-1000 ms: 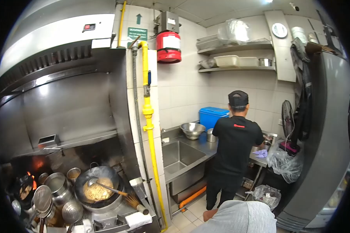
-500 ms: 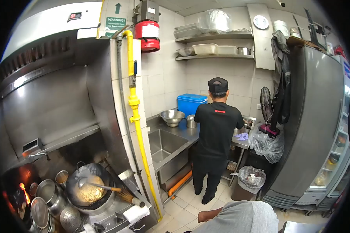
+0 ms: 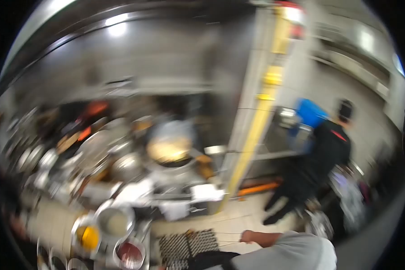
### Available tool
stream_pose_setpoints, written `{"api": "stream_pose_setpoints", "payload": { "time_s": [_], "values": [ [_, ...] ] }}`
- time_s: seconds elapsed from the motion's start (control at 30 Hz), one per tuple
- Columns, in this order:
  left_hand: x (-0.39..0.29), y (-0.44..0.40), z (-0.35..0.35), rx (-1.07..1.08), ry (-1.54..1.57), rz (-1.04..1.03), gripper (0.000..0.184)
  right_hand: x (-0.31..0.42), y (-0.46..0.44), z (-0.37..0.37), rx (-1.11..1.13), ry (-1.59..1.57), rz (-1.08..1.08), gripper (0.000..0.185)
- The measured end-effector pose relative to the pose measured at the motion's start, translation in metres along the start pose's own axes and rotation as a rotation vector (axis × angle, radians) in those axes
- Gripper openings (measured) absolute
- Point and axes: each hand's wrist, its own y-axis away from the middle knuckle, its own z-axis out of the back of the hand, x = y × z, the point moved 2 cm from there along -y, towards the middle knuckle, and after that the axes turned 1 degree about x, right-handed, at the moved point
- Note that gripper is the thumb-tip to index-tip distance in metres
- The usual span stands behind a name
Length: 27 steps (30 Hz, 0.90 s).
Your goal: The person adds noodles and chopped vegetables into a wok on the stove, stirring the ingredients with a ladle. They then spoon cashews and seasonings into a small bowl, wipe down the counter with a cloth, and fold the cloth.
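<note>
A bare forearm below a grey sleeve reaches in from the lower right. My right hand [image 3: 247,236] seems to be at its end, smeared by motion, so I cannot make out its fingers or anything in them. It hangs over the tiled floor, near a dark perforated mat [image 3: 189,245]. My left hand does not show. On the stove a wok [image 3: 191,137] holds pale yellowish food [image 3: 168,149]. Metal pots [image 3: 127,166] crowd the stove to its left. Lower left stand a container of yellow contents [image 3: 88,237], a pale-filled pot [image 3: 116,222] and a reddish-filled bowl [image 3: 130,254].
A co-worker in black [image 3: 321,153] stands at the right, near a sink counter and a blue cooler box [image 3: 311,113]. A yellow pipe [image 3: 252,148] runs down the wall edge between stove and sink. An orange pipe [image 3: 258,189] lies low by the floor.
My view has swung left and is now blurred. The stove sits nearer the middle, and the containers at lower left and the floor mat have come into view. The fridge is mostly out of sight.
</note>
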Motion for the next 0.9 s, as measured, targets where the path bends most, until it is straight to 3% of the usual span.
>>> {"api": "stream_pose_setpoints", "payload": {
  "time_s": [0.03, 0.07, 0.1, 0.17, 0.2, 0.23, 0.3, 0.5, 0.53, 0.57, 0.63, 0.7, 0.73, 0.77, 0.83, 0.87, 0.9],
  "values": [
    [0.023, 0.027, -0.009, -0.077, -0.005, -0.128, 0.046, -0.008, -0.027, -0.006, -0.073, 0.295, 0.160, 0.029],
    [-0.022, 0.047, -0.002, -0.063, -0.026, 0.355, 0.055, 0.003, -0.020, 0.010, -0.254, 0.183, 0.224, 0.052],
    [-0.066, 0.056, 0.009, -0.081, -0.038, 0.498, 0.061, 0.013, -0.012, 0.028, -0.163, 0.154, 0.232, 0.046],
    [-0.075, 0.076, -0.001, -0.265, 0.085, 0.475, 0.068, 0.035, -0.001, 0.057, -0.231, 0.673, 0.644, 0.041],
    [-0.079, 0.084, -0.006, -0.333, 0.037, 0.523, 0.067, 0.048, -0.017, 0.071, -0.199, 0.736, 0.715, 0.041],
    [-0.085, 0.095, -0.012, -0.373, -0.017, 0.562, 0.065, 0.053, -0.029, 0.074, -0.036, 0.321, 0.414, 0.031],
    [-0.109, 0.112, -0.029, -0.495, 0.079, 0.633, 0.065, 0.046, -0.045, 0.078, 0.144, -0.059, 0.101, 0.028],
    [-0.170, 0.184, -0.111, -0.666, 0.235, 0.876, 0.068, 0.061, -0.047, 0.113, 0.110, -0.251, 0.050, 0.025],
    [-0.174, 0.204, -0.128, -0.819, 0.284, 0.956, 0.065, 0.056, -0.062, 0.111, 0.149, 0.006, 0.192, 0.027],
    [-0.180, 0.228, -0.146, -0.966, 0.329, 1.037, 0.062, 0.050, -0.070, 0.100, 0.150, -0.054, 0.132, 0.028],
    [-0.203, 0.284, -0.174, -1.354, 0.062, 1.042, 0.056, 0.040, -0.078, 0.079, 0.164, -0.121, 0.069, 0.033],
    [-0.248, 0.350, -0.194, -1.724, -0.140, 1.225, 0.055, 0.064, -0.045, 0.084, 0.137, -0.065, -0.003, 0.031],
    [-0.243, 0.413, -0.224, -1.925, -0.471, 1.166, 0.058, 0.067, -0.048, 0.077, 0.134, -0.062, 0.044, 0.032],
    [-0.285, 0.428, -0.225, -2.113, -0.818, 1.157, 0.050, 0.069, -0.052, 0.070, 0.141, -0.068, 0.054, 0.032],
    [-0.374, 0.468, -0.244, -1.927, -1.728, 1.542, 0.059, 0.075, -0.063, 0.051, 0.159, -0.052, 0.185, 0.032],
    [-0.404, 0.488, -0.251, -2.012, -1.884, 1.571, 0.054, 0.081, -0.069, 0.043, 0.166, -0.068, 0.197, 0.032],
    [-0.421, 0.512, -0.264, -2.162, -1.851, 1.547, 0.050, 0.086, -0.077, 0.039, 0.178, -0.029, 0.239, 0.034]
  ]
}}
